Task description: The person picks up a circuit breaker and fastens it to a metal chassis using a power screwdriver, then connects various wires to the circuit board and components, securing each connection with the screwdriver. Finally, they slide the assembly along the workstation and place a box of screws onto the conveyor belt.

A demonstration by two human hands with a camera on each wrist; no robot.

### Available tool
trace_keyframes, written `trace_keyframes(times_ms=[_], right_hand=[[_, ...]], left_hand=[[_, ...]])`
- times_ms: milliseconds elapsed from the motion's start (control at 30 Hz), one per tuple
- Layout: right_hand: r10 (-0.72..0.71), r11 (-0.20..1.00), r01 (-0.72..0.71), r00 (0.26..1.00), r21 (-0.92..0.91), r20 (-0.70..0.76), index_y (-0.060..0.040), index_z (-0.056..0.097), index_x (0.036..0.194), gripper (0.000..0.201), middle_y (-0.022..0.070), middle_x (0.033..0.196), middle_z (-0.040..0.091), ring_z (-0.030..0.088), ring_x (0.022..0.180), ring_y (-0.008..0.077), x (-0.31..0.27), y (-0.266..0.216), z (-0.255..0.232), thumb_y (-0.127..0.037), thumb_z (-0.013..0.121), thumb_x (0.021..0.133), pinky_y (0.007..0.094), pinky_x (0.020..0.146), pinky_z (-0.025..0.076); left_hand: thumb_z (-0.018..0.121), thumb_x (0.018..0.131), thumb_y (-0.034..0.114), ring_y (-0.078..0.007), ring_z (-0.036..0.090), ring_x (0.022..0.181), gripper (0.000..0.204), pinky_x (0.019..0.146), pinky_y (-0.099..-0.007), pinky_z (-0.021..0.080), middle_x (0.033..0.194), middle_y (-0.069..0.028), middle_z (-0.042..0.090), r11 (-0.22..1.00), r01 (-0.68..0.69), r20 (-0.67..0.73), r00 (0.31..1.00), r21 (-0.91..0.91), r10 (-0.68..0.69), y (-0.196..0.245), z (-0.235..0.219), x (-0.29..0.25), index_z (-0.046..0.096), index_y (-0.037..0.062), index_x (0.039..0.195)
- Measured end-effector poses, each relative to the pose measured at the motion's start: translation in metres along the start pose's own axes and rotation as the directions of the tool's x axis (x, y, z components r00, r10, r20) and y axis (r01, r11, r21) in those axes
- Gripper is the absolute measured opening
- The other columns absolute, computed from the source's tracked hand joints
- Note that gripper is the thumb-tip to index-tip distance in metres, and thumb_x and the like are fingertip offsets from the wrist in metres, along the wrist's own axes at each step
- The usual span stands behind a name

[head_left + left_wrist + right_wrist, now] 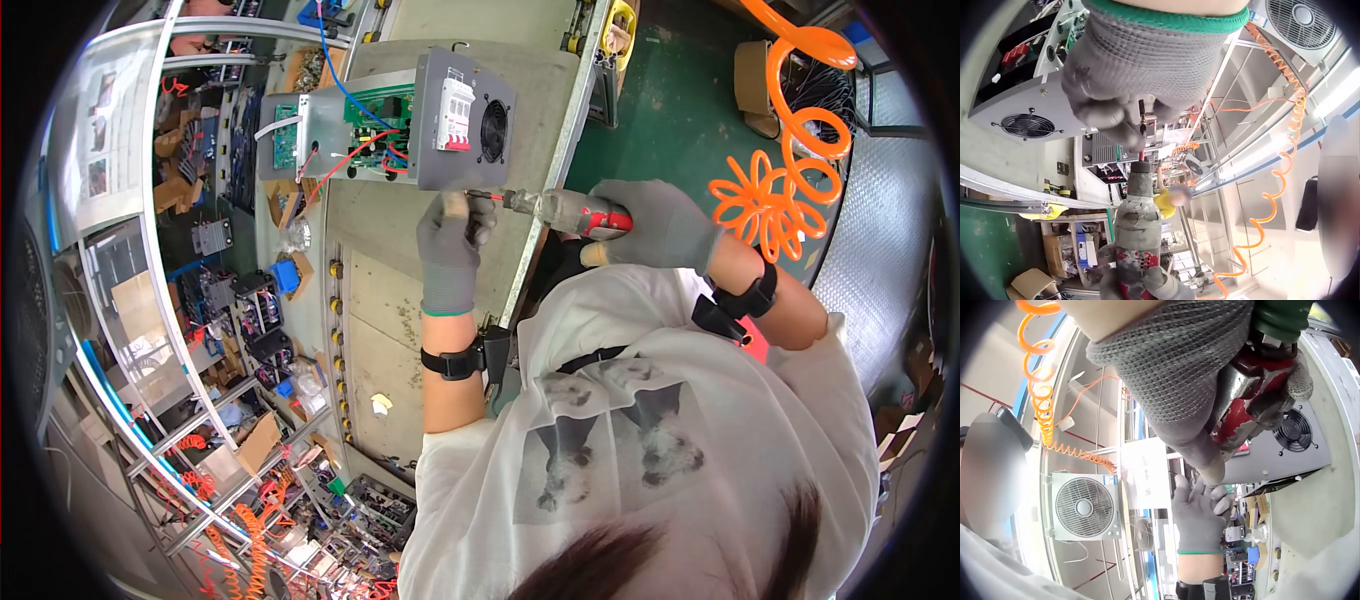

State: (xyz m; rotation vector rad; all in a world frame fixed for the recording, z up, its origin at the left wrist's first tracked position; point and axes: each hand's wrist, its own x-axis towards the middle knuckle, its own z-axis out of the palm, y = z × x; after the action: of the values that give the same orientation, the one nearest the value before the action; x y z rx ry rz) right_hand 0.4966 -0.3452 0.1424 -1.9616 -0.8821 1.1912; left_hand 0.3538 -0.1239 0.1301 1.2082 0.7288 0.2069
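My gloved right hand [660,220] grips a worn red and grey power screwdriver [570,212], its bit pointing left toward my other hand. With curled fingers my gloved left hand [450,240] pinches near the tip of the bit [1142,154]; the very tip is partly hidden by fingers. Just beyond both hands stands a grey metal device housing [432,125] on the workbench. Its end panel carries a white breaker with red levers [456,112] and a black fan [495,130]. Behind the panel show green circuit boards [375,110] with red and blue wires.
The workbench [385,290] has roller tracks along its edges. A coiled orange air hose [770,200] hangs at the right, near a cardboard box [752,85]. Left of the bench, shelves hold parts and several small boxes. A small yellow-white scrap [381,404] lies on the bench.
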Motion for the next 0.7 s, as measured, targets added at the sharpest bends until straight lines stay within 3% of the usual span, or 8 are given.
trace_keyframes(times_ms=[33, 100, 133, 200, 333, 400, 533, 700], right_hand=[[-0.019, 1.0, 0.019, 1.0, 0.004, -0.014, -0.0069, 0.059, 0.1, 0.05, 0.0139, 0.085, 0.064, 0.063, 0.081, 0.0304, 0.003, 0.002, 0.0, -0.042, 0.072, 0.067, 0.0373, 0.073, 0.048], [0.008, 0.999, -0.01, 0.998, -0.031, -0.068, -0.0065, 0.059, 0.101, 0.051, 0.0145, 0.084, 0.064, 0.063, 0.081, 0.0308, 0.012, -0.002, -0.003, -0.043, 0.072, 0.067, 0.0376, 0.073, 0.048], [0.03, 0.997, -0.038, 0.993, -0.068, -0.117, -0.0062, 0.059, 0.101, 0.052, 0.0151, 0.084, 0.064, 0.063, 0.081, 0.0312, 0.016, -0.005, -0.004, -0.045, 0.071, 0.067, 0.0379, 0.072, 0.048], [0.048, 0.994, -0.062, 0.988, -0.093, -0.145, -0.0065, 0.059, 0.102, 0.054, 0.0145, 0.085, 0.064, 0.063, 0.081, 0.0316, 0.032, -0.005, -0.004, -0.045, 0.073, 0.067, 0.0383, 0.072, 0.047], [0.044, 0.985, -0.07, 0.985, -0.157, -0.168, -0.0068, 0.058, 0.105, 0.058, 0.0142, 0.086, 0.064, 0.062, 0.083, 0.0321, 0.051, -0.008, -0.004, -0.05, 0.071, 0.069, 0.0391, 0.073, 0.047], [0.039, 0.981, -0.071, 0.984, -0.179, -0.177, -0.0067, 0.057, 0.105, 0.059, 0.0143, 0.086, 0.064, 0.063, 0.084, 0.0323, 0.055, -0.009, -0.003, -0.052, 0.07, 0.069, 0.0391, 0.073, 0.047], [0.052, 0.979, -0.08, 0.987, -0.188, -0.151, -0.0073, 0.057, 0.106, 0.06, 0.0148, 0.084, 0.064, 0.063, 0.083, 0.0322, 0.06, -0.013, -0.003, -0.054, 0.068, 0.07, 0.0393, 0.072, 0.048], [0.047, 0.973, -0.082, 0.985, -0.214, -0.163, -0.0077, 0.057, 0.107, 0.06, 0.0149, 0.082, 0.064, 0.063, 0.08, 0.0323, 0.06, -0.017, -0.004, -0.053, 0.068, 0.07, 0.0396, 0.071, 0.048]], left_hand=[[0.058, 0.09, 0.025, -0.0102, 0.049, 0.064, 0.029, 0.059, -0.0234, 0.041, 0.079, -0.0066, 0.059, 1.0, 0.002, 0.001, 1.0, 0.002, -0.002, 0.001, -0.003, 0.003, 0.058, -0.0026, 0.1], [0.062, 0.086, 0.026, -0.0167, 0.053, 0.075, 0.035, 0.066, -0.0285, 0.044, 0.088, -0.0086, 0.059, 0.812, -0.407, -0.204, 0.829, 0.417, 0.52, 0.003, -0.005, 0.014, 0.057, -0.0027, 0.104], [0.062, 0.086, 0.026, -0.0167, 0.053, 0.075, 0.035, 0.066, -0.0285, 0.044, 0.088, -0.0086, 0.059, 0.814, -0.405, -0.204, 0.831, 0.416, 0.518, 0.011, -0.003, 0.018, 0.057, -0.0027, 0.104], [0.065, 0.081, 0.025, -0.0234, 0.056, 0.086, 0.038, 0.074, -0.0346, 0.046, 0.095, -0.0105, 0.059, 0.269, -0.259, -0.016, 0.693, 0.928, 0.721, 0.032, 0.005, 0.029, 0.057, -0.0012, 0.108], [0.068, 0.078, 0.026, -0.0188, 0.057, 0.075, 0.039, 0.069, -0.0328, 0.045, 0.085, -0.0099, 0.061, 0.307, -0.182, -0.036, 0.808, 0.934, 0.588, 0.028, -0.004, 0.062, 0.059, 0.0002, 0.106], [0.069, 0.078, 0.028, -0.0321, 0.057, 0.089, 0.041, 0.076, -0.0414, 0.045, 0.093, -0.0163, 0.059, 0.354, -0.145, -0.057, 0.863, 0.924, 0.503, 0.022, -0.007, 0.07, 0.057, 0.0005, 0.106], [0.068, 0.078, 0.03, -0.0354, 0.056, 0.087, 0.039, 0.074, -0.0432, 0.045, 0.092, -0.0183, 0.058, 0.311, -0.235, 0.005, 0.805, 0.921, 0.593, 0.009, -0.013, 0.076, 0.057, 0.0, 0.101], [0.066, 0.08, 0.03, -0.0377, 0.056, 0.083, 0.036, 0.072, -0.0449, 0.044, 0.088, -0.0189, 0.058, 0.232, -0.125, -0.047, 0.784, 0.965, 0.619, 0.013, 0.0, 0.069, 0.055, -0.0009, 0.093]])
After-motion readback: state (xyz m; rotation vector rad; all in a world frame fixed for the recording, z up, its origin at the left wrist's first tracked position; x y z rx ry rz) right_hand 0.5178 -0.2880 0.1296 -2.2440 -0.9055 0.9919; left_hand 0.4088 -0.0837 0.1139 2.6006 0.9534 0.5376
